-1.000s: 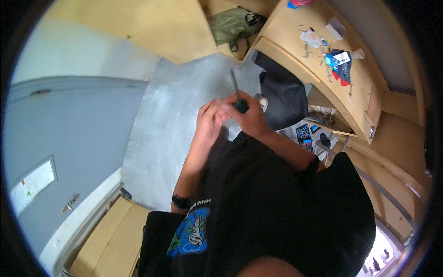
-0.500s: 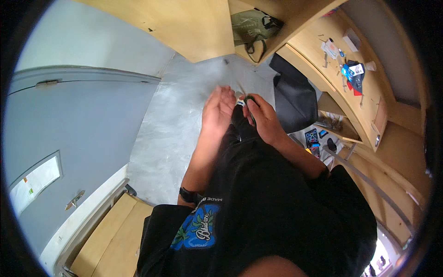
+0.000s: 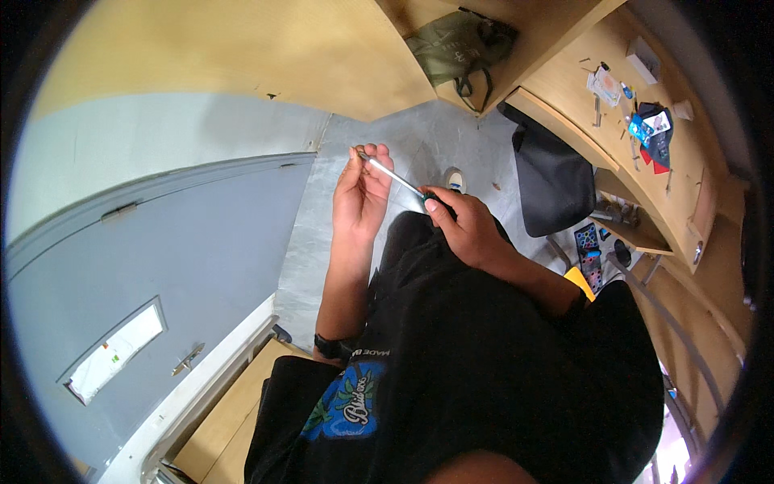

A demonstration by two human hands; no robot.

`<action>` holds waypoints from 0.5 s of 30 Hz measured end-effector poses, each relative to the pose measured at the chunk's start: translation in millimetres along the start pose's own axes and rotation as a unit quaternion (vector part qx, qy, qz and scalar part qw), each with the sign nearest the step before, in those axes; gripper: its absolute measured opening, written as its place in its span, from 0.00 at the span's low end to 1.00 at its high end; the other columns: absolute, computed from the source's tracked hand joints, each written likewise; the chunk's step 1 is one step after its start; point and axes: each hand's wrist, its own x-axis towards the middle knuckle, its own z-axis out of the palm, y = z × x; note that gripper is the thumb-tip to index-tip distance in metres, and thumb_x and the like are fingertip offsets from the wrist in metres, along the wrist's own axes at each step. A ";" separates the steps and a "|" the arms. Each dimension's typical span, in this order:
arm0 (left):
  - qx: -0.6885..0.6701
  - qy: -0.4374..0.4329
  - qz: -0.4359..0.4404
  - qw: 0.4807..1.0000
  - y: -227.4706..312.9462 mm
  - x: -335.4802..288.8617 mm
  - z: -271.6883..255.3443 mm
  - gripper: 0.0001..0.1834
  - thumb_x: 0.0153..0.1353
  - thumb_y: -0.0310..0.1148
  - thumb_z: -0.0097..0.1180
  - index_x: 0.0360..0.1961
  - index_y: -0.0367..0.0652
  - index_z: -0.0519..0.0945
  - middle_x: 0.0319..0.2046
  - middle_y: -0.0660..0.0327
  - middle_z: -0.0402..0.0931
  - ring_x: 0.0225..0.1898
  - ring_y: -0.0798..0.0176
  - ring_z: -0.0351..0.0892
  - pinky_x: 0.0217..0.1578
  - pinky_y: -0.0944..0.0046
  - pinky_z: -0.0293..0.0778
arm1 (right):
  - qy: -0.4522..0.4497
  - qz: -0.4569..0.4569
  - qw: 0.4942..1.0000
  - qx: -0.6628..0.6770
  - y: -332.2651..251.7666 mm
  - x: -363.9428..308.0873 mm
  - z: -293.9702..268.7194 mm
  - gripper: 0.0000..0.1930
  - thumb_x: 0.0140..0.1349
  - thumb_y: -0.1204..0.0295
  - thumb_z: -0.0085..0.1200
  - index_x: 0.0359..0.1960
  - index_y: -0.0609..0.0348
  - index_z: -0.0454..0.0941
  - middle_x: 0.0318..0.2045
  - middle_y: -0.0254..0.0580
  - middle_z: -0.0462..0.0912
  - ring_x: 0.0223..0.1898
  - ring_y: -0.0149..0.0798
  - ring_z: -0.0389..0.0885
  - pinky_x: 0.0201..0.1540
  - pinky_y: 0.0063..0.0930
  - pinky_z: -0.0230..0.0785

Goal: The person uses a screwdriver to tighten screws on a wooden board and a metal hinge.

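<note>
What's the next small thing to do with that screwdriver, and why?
Perhaps ease the left hand off the tip of the screwdriver: the right hand already grips the handle, so the tool seems supported without it. First check that the left fingertips aren't pinching something small there; I can't tell.

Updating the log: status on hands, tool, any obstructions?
Right hand holding screwdriver. Left hand at its far end, grip there unclear. Nothing visibly blocking it between the hands.
</note>
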 end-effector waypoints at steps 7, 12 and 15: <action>0.233 0.030 0.011 0.972 2.1 36.7 -3.4 0.09 0.64 0.32 0.48 0.34 0.35 0.73 0.34 0.56 0.75 0.43 0.55 0.77 0.47 0.60 0.76 | 0.056 -0.012 0.995 -0.079 6.7 24.1 -14.9 0.15 0.62 0.65 0.47 0.42 0.64 0.75 0.29 0.52 0.80 0.30 0.49 0.81 0.32 0.37 0.71; 0.358 0.053 -0.025 0.932 -12.9 82.3 -31.7 0.11 0.65 0.32 0.47 0.35 0.33 0.73 0.33 0.55 0.76 0.39 0.56 0.79 0.43 0.60 0.77 | 0.048 0.108 0.977 -0.178 28.5 41.2 -10.6 0.16 0.61 0.64 0.49 0.45 0.63 0.73 0.28 0.49 0.80 0.30 0.47 0.81 0.32 0.39 0.72; 0.376 0.119 -0.072 0.916 -20.6 117.0 -65.3 0.11 0.65 0.33 0.47 0.36 0.33 0.73 0.33 0.56 0.77 0.38 0.56 0.79 0.42 0.61 0.77 | 0.047 0.118 0.955 -0.266 56.9 65.7 1.3 0.16 0.62 0.64 0.48 0.46 0.63 0.73 0.27 0.47 0.80 0.29 0.46 0.81 0.32 0.37 0.72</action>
